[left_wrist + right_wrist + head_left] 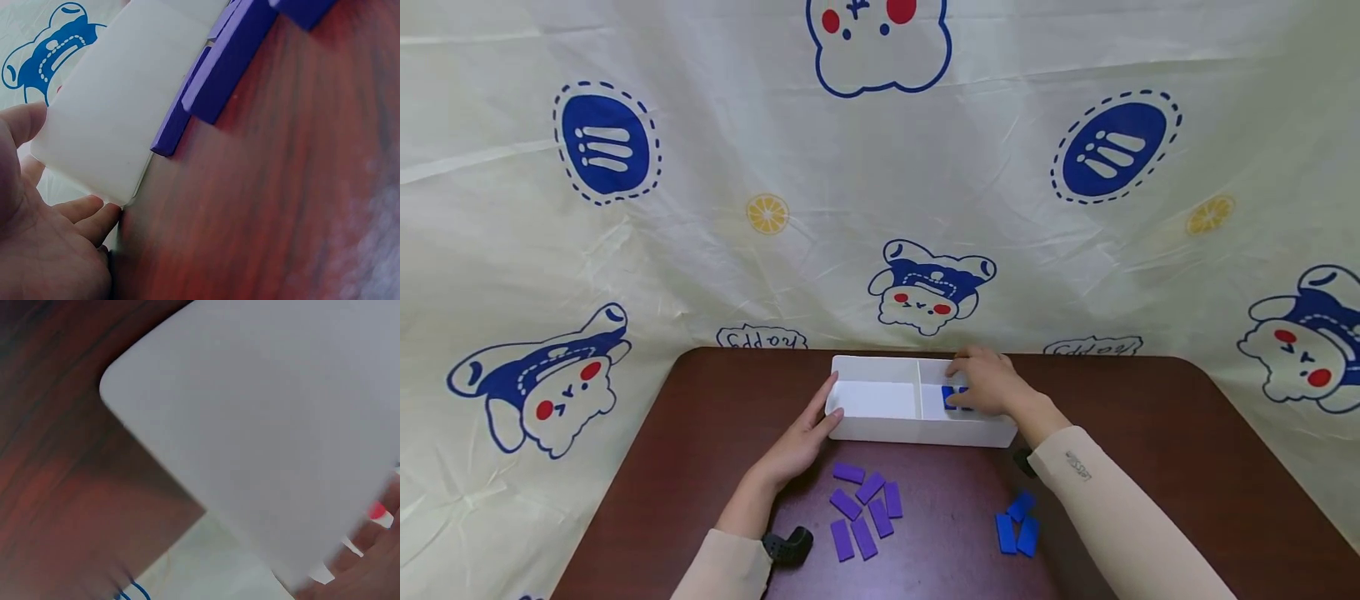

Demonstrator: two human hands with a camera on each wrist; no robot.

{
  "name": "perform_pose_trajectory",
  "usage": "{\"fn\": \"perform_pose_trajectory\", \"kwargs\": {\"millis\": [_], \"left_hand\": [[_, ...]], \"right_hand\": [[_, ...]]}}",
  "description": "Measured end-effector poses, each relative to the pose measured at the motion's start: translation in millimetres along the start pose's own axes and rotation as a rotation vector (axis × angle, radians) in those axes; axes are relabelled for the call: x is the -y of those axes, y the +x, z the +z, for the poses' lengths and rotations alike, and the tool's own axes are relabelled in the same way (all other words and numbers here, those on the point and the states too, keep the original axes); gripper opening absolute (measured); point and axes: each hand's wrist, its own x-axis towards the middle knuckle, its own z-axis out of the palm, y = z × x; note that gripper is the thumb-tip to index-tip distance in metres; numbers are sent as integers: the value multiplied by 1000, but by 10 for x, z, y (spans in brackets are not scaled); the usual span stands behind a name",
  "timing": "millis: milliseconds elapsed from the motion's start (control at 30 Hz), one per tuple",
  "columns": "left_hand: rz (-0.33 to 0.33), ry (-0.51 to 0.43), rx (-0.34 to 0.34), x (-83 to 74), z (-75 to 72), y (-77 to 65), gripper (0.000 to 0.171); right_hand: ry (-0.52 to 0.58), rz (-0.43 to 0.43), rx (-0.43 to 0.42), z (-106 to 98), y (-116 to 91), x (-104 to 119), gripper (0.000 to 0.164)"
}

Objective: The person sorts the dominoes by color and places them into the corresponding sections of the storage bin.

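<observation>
My right hand [988, 385] is inside the white box [917, 431], at the blue blocks [949, 397]; can't tell if it's pinching. Nearest loose blue blocks [1006, 533] lie back toward me, two lengthwise. Left hand [801, 439]: fingers spread, touching the box's end.

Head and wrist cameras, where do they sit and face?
Head: worn there, facing forward and down at a white rectangular divided box; left hand, right hand show.
Left wrist: worn there, facing the box's outside and purple rectangular blocks; left hand shows.
Right wrist: worn there, facing the box; right hand partly shows.
Head and left wrist share the blocks.
</observation>
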Motion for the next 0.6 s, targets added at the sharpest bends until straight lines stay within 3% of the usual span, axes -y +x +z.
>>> {"fn": "perform_pose_trajectory", "kwargs": {"millis": [133, 333, 600], "left_hand": [[-7, 1, 1, 27, -1, -10, 65], [-10, 1, -4, 36, 22, -17, 65], [-1, 13, -10, 8, 8, -6, 66]], "right_hand": [[18, -14, -71, -65, -129, -17, 46], [27, -37, -144, -243, -539, -51, 54], [73, 56, -142, -365, -1133, -69, 60]]}}
